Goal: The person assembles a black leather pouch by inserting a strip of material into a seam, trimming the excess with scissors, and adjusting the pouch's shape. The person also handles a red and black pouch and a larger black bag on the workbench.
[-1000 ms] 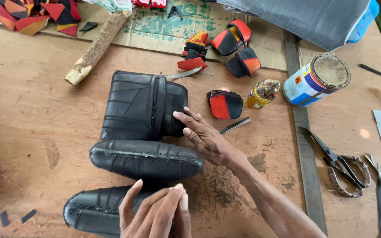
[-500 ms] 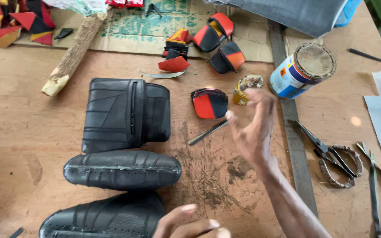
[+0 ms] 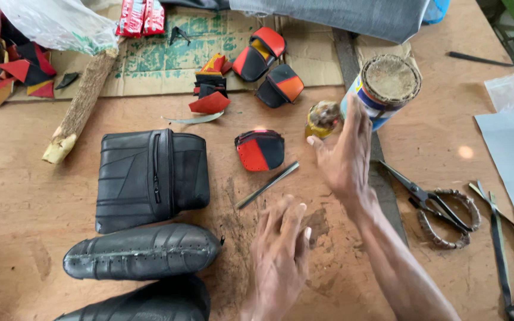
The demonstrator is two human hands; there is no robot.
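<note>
My right hand (image 3: 345, 156) is raised over the wooden table, fingers spread and empty, reaching toward a small yellow glue pot (image 3: 322, 119) and a large tin can (image 3: 386, 88) with a dirty lid. My left hand (image 3: 281, 255) hovers low near the front, fingers apart, holding nothing. A thin metal tool (image 3: 267, 185) lies between the hands. A red and black leather piece (image 3: 260, 150) sits just left of my right hand. A black leather pouch (image 3: 150, 178) with a zip lies at the left, above two black stitched leather pieces (image 3: 141, 252).
Scissors with wrapped handles (image 3: 435, 205) lie at the right by a metal ruler (image 3: 388, 202) and black straps (image 3: 507, 249). More red, orange and black leather pieces (image 3: 269, 62) rest on green-stained cardboard (image 3: 150, 65). A wooden stick (image 3: 81, 107) lies at the left, scraps in the far-left corner.
My right hand left the black pouch and swung right and up toward the glue pot and can. My left hand rose further into view. The camera shifted.
</note>
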